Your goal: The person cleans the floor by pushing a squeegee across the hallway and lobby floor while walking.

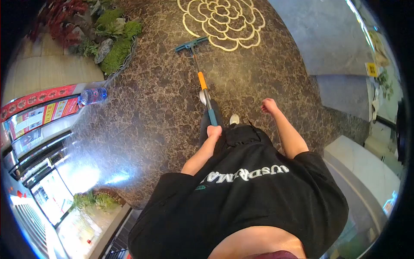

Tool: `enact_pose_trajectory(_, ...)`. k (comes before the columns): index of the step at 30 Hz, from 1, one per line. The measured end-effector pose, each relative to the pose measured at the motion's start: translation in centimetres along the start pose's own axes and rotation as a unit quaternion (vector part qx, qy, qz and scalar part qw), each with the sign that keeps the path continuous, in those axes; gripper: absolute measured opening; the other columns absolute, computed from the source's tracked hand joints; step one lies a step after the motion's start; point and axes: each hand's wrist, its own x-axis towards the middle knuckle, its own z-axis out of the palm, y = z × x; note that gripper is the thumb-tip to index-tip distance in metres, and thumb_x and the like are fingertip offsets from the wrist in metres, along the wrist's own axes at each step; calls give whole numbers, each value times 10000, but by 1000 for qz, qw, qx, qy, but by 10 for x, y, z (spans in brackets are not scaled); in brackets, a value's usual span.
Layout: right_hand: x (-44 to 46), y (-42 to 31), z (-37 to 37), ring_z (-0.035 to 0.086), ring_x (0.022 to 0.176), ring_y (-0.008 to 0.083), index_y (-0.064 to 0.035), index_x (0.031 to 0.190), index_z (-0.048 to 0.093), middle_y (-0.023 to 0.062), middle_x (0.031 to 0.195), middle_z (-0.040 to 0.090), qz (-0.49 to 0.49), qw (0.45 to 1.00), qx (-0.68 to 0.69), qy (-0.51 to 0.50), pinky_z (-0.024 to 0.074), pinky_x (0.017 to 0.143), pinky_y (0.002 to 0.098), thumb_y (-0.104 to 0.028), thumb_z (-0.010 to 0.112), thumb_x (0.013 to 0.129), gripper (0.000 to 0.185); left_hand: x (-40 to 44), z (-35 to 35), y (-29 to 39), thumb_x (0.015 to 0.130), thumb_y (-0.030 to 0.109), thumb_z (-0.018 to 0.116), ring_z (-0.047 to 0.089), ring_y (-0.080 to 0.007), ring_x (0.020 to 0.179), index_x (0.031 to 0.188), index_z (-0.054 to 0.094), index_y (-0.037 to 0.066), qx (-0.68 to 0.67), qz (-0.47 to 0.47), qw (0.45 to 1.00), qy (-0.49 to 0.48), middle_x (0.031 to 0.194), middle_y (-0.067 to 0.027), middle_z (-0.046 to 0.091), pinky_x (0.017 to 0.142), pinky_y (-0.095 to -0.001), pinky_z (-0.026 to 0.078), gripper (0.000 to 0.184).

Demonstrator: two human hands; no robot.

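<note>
My left hand (214,131) is wrapped around the teal grip at the near end of a long-handled mop (202,82). Its pole has an orange section and runs forward from my waist. At the far end, the narrow teal mop head (191,44) rests on the brown patterned floor (159,99), beside a cream flower design (224,21). Out to my right, my right hand (269,105) hangs in the air with its fingers curled in. Nothing shows in it. One light shoe (234,119) is visible below me, and another is partly behind the pole.
On the left are a planted bed (114,56) with moss and rocks, a large clear water bottle (93,96) and red display panels (47,112). Grey counter-like blocks (340,39) line the right. Bright glare lies on the floor toward the glass doors (54,194).
</note>
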Motion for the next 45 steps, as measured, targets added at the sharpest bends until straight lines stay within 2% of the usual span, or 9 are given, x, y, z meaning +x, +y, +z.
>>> enact_pose_trajectory(9, 107, -86, 90, 520, 440, 199, -24, 769, 500, 101, 572, 542, 50, 993, -86, -69, 431, 401, 319, -169, 442, 778, 156, 98, -86, 123, 621, 121, 511, 567, -371, 813, 739, 586, -82, 31, -18, 999, 11, 790, -263, 580, 693, -393, 444, 246)
enact_pose_trajectory(13, 129, -116, 125, 571, 532, 199, -14, 694, 574, 119, 628, 572, 54, 937, -307, -156, 442, 444, 318, -171, 469, 777, 206, 135, -144, 190, 629, 128, 512, 579, -348, 808, 739, 593, -71, 29, -5, 999, 22, 778, -260, 583, 691, -381, 457, 241)
enact_pose_trajectory(16, 133, -197, 156, 562, 531, 185, -22, 747, 569, 104, 617, 564, -7, 930, -366, -33, 445, 461, 294, -164, 479, 780, 171, 165, -166, 235, 635, 131, 515, 602, -327, 726, 716, 594, -71, 13, -7, 1000, 16, 727, -247, 589, 645, -371, 475, 232)
enact_pose_trajectory(19, 131, -312, 181, 541, 512, 156, -36, 799, 552, 76, 607, 552, 67, 986, -108, -110, 443, 466, 264, -160, 477, 784, 146, 190, -190, 269, 640, 134, 520, 612, -307, 625, 690, 593, -71, 8, -19, 999, -40, 664, -224, 592, 587, -362, 485, 223)
enact_pose_trajectory(24, 155, -432, 206, 526, 496, 127, -61, 809, 536, 46, 617, 552, -9, 998, -38, -44, 442, 459, 243, -177, 486, 785, 129, 234, -207, 332, 641, 127, 526, 601, -278, 528, 639, 589, -63, 15, -11, 1000, -13, 579, -183, 586, 518, -351, 480, 200)
enact_pose_trajectory(30, 226, -472, 200, 548, 535, 131, -53, 826, 535, 59, 632, 564, 74, 993, -72, -55, 444, 463, 227, -158, 489, 781, 123, 354, -189, 378, 637, 132, 530, 574, -216, 440, 577, 574, -15, 14, -54, 998, -9, 529, -125, 573, 433, -324, 462, 164)
enact_pose_trajectory(34, 317, -513, 168, 533, 482, 143, -17, 828, 531, 83, 612, 554, 96, 968, 231, 7, 442, 437, 233, -148, 478, 769, 153, 379, -236, 494, 654, 119, 513, 563, -212, 423, 610, 560, -24, -22, -80, 993, -85, 533, -124, 559, 376, -325, 441, 157)
enact_pose_trajectory(37, 338, -622, 147, 551, 500, 171, 11, 798, 525, 114, 630, 571, 75, 997, 8, -4, 453, 443, 278, -107, 419, 777, 161, 364, -270, 604, 669, 90, 493, 547, -210, 404, 588, 535, -37, -86, -100, 990, -53, 510, -115, 534, 332, -320, 414, 156)
enact_pose_trajectory(45, 439, -796, 121, 539, 477, 174, 19, 843, 533, 119, 616, 565, 55, 998, -20, 15, 439, 418, 284, -133, 440, 763, 195, 420, -308, 760, 677, 71, 504, 520, -203, 379, 556, 525, -44, -129, -93, 986, -41, 499, -115, 525, 322, -319, 404, 168)
